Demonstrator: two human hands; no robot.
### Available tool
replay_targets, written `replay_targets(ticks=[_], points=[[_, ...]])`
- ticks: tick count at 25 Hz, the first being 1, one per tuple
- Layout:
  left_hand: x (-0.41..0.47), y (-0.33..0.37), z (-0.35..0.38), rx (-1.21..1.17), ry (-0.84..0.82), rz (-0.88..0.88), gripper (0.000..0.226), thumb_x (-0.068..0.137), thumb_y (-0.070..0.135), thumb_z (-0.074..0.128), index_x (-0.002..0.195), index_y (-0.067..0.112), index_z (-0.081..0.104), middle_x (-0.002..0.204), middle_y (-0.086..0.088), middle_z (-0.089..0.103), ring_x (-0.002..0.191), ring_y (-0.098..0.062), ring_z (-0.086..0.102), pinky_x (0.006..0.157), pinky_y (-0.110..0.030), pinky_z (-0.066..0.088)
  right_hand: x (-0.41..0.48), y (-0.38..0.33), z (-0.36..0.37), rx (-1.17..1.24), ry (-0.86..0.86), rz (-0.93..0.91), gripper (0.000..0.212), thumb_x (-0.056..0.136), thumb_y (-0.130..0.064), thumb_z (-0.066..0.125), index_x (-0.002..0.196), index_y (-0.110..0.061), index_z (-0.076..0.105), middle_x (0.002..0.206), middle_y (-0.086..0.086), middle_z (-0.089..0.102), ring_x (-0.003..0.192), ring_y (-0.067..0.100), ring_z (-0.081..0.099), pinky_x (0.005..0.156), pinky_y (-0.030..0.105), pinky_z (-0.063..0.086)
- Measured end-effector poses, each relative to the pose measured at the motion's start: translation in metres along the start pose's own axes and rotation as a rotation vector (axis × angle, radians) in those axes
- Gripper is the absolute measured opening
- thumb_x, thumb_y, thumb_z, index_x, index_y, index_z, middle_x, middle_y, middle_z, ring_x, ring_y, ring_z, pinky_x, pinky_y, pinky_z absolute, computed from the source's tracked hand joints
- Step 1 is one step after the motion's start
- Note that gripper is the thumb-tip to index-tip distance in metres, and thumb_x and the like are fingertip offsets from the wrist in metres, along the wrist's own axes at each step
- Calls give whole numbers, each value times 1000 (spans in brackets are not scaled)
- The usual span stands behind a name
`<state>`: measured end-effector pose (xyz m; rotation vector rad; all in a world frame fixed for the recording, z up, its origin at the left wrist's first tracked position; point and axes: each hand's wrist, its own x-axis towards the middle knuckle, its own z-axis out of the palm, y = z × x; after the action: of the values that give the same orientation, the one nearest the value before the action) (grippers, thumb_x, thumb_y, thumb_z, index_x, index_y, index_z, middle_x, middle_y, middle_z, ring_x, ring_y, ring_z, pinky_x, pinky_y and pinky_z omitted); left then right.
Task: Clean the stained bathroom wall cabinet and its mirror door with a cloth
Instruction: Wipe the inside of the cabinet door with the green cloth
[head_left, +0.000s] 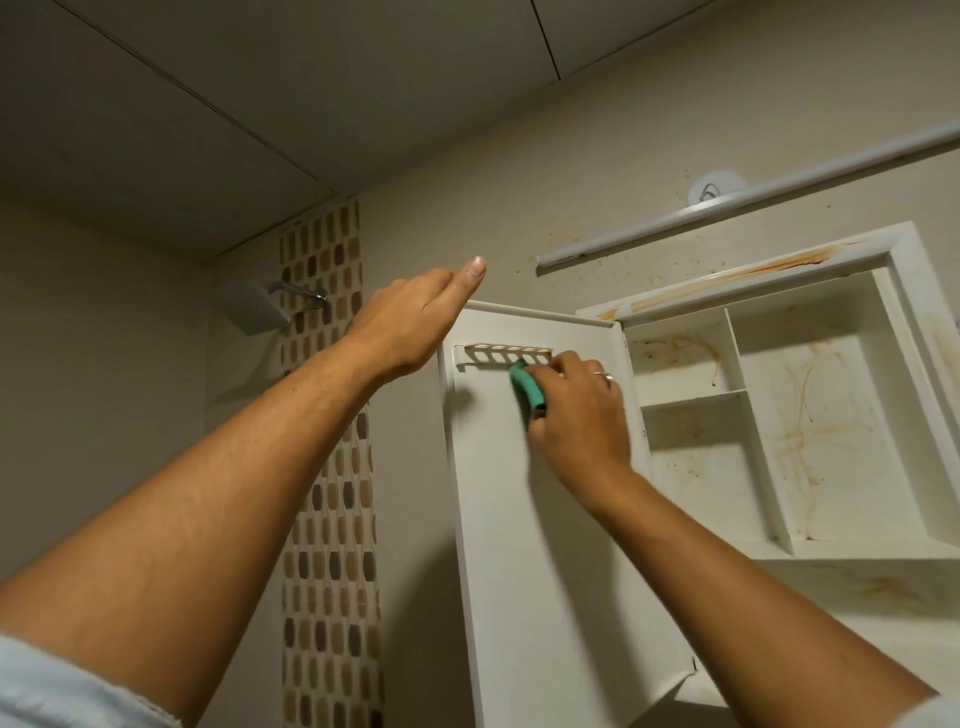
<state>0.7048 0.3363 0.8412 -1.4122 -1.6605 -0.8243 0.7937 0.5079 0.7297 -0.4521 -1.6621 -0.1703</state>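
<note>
Cabinet (906, 332): white, smooth, plastic-looking, boxy, w/ 3 open compartments. Brown-orange drip stains on its back wall, rusty streak along the top rim; sits at 3 o'clock of view. Its door (519, 545) hangs open from centre to 6 o'clock, flat matte white inner face to camera, mirror side not seen. Slotted rack (498, 356), thin w/ oval holes, sits near door top. Cloth (527, 387): teal-green, folded into a thick soft wad, against door face just under rack's right end, at 10 o'clock of R hand (582, 415). R hand grips cloth in curled fingers, back of hand to camera, ring (602, 375) on 1 finger, forearm rising from 5 o'clock. L hand (410, 322) is at door's top outer corner, 9 o'clock of cloth, apart from it. Its thumb is straight, pointing to 1 o'clock; fingers are hidden behind door edge, so can't tell its grip. L forearm stretches from 8 o'clock, pale blue sleeve (52, 686) at frame edge. Glossy brown-beige mosaic tile strip (327, 467) runs vertical at 9 o'clock of door; square metal shower head (254, 306) at 10 o'clock.
</note>
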Motion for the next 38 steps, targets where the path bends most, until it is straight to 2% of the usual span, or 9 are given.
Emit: replay_targets(ticks=[3,8,13,19,22,26,31,34,38], points=[[0,1,0,7,1,2,75,101,69,15,129,18,62,124,-4,66,113,-20,60,92,-37,42,12,-13,-2,64,-34,166,29,91,-12,61,119,-15,70,118,4,57,108,26,50,95,39,42],[-3,4,4,25,7,-24,74,100,68,17,136,19,58,131,-4,63,111,-13,54,91,-34,37,-8,-29,-9,109,-52,-222,47,89,-19,69,135,-22,61,126,3,55,114,23,50,95,37,46],[-4,6,3,84,7,21,77,100,71,15,141,20,54,135,-3,63,118,-19,57,99,-41,44,10,16,4,35,-87,90,50,87,-12,64,137,-20,61,124,4,60,115,28,51,98,41,45],[-7,8,20,365,23,27,74,99,69,33,154,20,38,151,-6,51,137,-26,48,105,-51,45,-15,34,1,88,-156,-288,70,82,-3,68,148,-24,53,143,0,56,118,27,55,94,41,50],[-8,12,19,374,15,16,75,98,69,37,154,20,37,151,-7,50,137,-28,47,105,-54,45,-6,69,-5,167,-239,-34,65,88,1,59,146,-27,55,141,-1,59,118,25,58,96,44,52],[-9,20,19,341,53,21,73,102,64,37,156,16,32,147,-10,54,133,-32,52,104,-56,44,15,81,-37,812,-347,426,25,98,-9,63,118,-22,55,118,3,65,107,21,65,90,43,59],[-18,38,33,561,173,136,67,100,51,50,154,14,37,149,-11,49,140,-29,42,119,-54,29,16,105,-61,1078,-376,516,16,93,-11,73,108,-13,67,101,4,78,96,23,76,74,32,62],[-25,68,59,250,69,264,57,102,37,55,154,21,37,149,-3,51,134,-20,50,110,-44,45,23,108,-69,1095,-417,452,32,87,-20,80,113,-9,65,100,8,78,89,23,78,71,34,63],[-24,93,101,-411,-301,-74,63,103,26,58,159,25,28,146,-4,53,121,-19,63,93,-38,60,28,100,-72,993,-404,276,36,90,-37,76,109,-8,66,98,6,75,82,19,77,66,27,59]])
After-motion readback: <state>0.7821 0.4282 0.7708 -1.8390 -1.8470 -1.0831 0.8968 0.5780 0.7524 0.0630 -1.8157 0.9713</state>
